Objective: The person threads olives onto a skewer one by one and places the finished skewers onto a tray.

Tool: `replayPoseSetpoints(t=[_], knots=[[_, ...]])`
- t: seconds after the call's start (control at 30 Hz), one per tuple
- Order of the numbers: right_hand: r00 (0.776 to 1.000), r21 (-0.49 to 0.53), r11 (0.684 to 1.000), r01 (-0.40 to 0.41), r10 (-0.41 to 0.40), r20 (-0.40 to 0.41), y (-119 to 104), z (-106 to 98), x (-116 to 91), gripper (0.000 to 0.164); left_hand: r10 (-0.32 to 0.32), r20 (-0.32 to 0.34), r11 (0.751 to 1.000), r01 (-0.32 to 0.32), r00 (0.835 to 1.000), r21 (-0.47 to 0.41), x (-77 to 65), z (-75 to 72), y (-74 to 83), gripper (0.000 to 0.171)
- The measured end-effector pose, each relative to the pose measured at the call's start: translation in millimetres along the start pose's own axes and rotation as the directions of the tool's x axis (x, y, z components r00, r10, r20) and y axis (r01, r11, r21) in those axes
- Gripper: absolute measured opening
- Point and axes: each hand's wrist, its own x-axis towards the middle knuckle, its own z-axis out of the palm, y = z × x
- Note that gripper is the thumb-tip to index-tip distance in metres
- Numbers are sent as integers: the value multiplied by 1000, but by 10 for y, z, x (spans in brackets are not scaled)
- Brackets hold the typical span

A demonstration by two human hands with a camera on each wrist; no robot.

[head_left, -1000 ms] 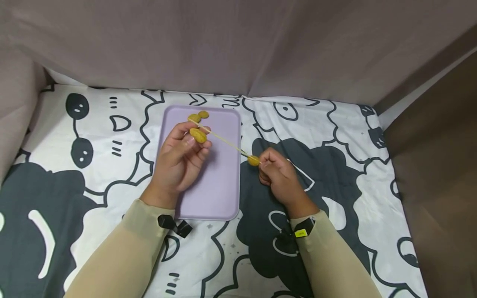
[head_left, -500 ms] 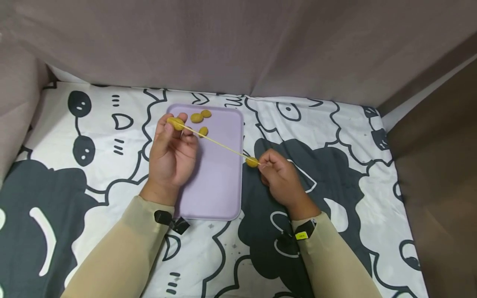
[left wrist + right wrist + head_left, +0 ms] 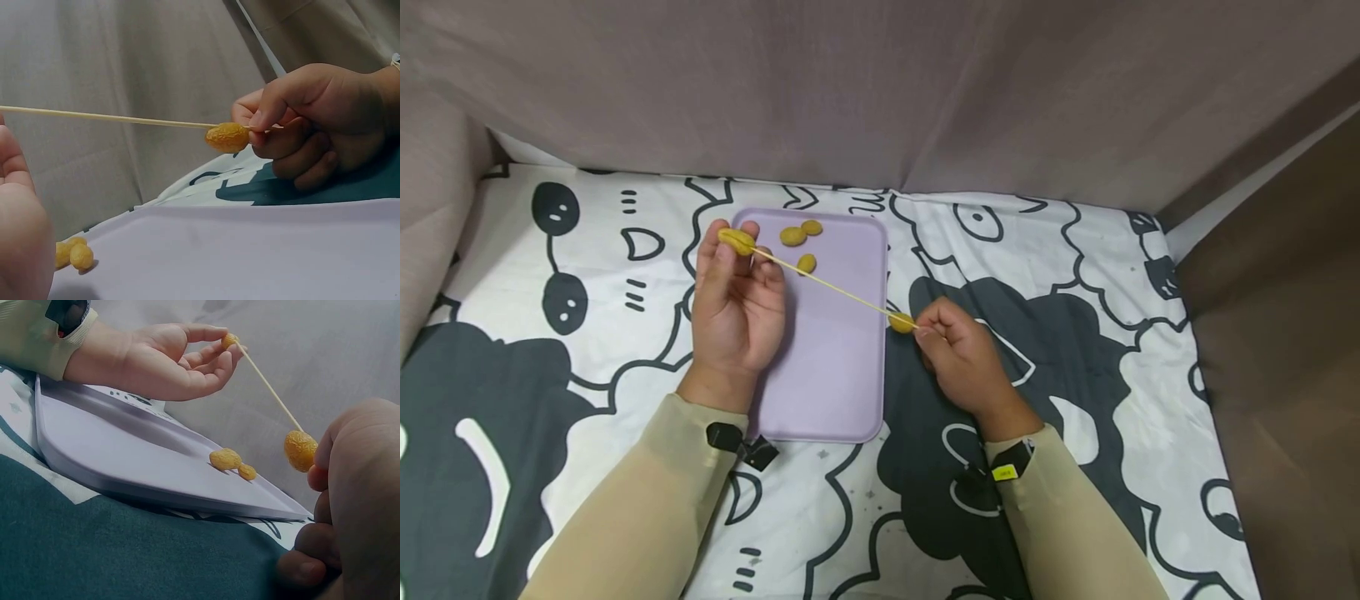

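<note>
My right hand (image 3: 961,358) pinches one end of a thin wooden skewer (image 3: 827,284) between thumb and forefinger. Right beside those fingertips, a wrinkled yellow oval fruit (image 3: 227,137) sits at the skewer. The skewer slants up and left to a second yellow fruit (image 3: 737,242), pinched by the thumb and fingers of my left hand (image 3: 733,304). In the right wrist view the skewer's far tip meets this fruit (image 3: 230,341); how deep it goes in cannot be seen. Both hands are raised, the left one over the tray's left side.
A lilac tray (image 3: 827,383) lies on a black-and-white patterned cloth (image 3: 842,533). Near its far edge are three loose yellow fruits, a larger one (image 3: 792,237), a small one (image 3: 812,227) and another (image 3: 806,263). A grey-brown curtain (image 3: 880,92) hangs behind.
My left hand has moved left and away with its fruit, which now lines up with the skewer's tip. The third loose fruit has come into sight. My right hand has barely moved.
</note>
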Motion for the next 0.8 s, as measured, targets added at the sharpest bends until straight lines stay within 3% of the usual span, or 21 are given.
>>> replayPoseSetpoints(t=[0.4, 0.8], knots=[[1000, -39, 999, 1, -1, -3, 19, -9, 7, 14, 0, 3, 999, 0, 1000, 42, -5, -3, -11, 32], [1000, -17, 1000, 20, -20, 11, 24, -21, 4, 15, -13, 27, 982, 7, 1000, 188, -12, -10, -46, 28]])
